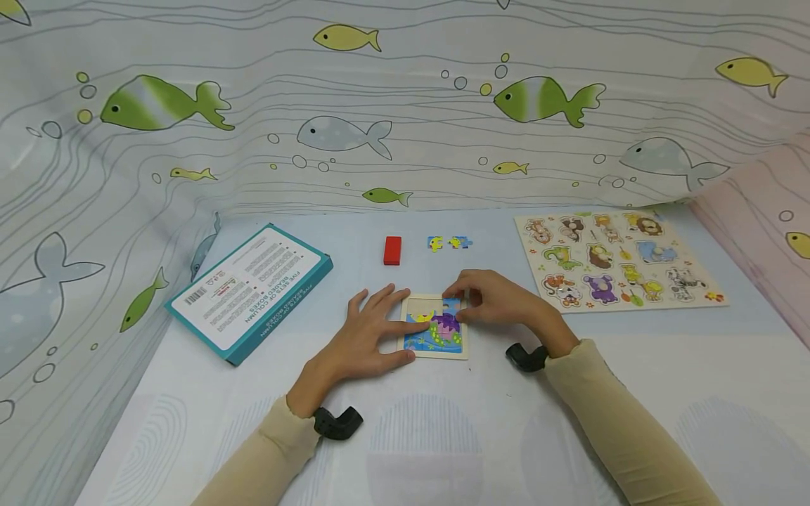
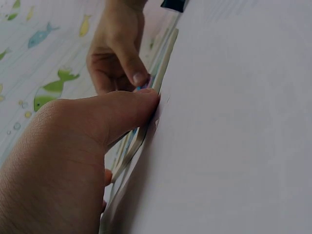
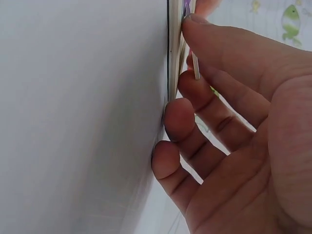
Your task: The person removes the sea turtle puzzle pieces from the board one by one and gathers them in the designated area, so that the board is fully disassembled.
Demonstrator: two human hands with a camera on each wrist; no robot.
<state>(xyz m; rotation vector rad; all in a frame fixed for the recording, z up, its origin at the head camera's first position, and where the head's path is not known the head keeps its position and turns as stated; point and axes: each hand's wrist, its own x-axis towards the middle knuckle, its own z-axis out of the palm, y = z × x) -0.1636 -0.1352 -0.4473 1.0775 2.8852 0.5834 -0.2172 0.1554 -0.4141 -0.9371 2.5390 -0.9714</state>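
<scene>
A small jigsaw puzzle in a pale wooden frame (image 1: 436, 356) lies mid-table, its picture of blue, purple and yellow partly filled in. Bare wood shows at its upper left. My left hand (image 1: 370, 336) spreads over the frame's left side, the index finger laid across the picture and the thumb at the lower left edge; in the left wrist view that thumb (image 2: 131, 109) rests against the frame's side. At the upper right corner my right hand (image 1: 496, 296) pinches a blue puzzle piece (image 1: 451, 306). The right wrist view shows the piece's thin edge (image 3: 196, 67), tilted off the frame.
Behind the frame lie two loose puzzle pieces (image 1: 462, 242) and a red block (image 1: 392, 251). A teal-edged box (image 1: 253, 288) is at the left, an animal puzzle board (image 1: 616, 260) at the right. A fish-printed cloth (image 1: 430, 91) rises behind.
</scene>
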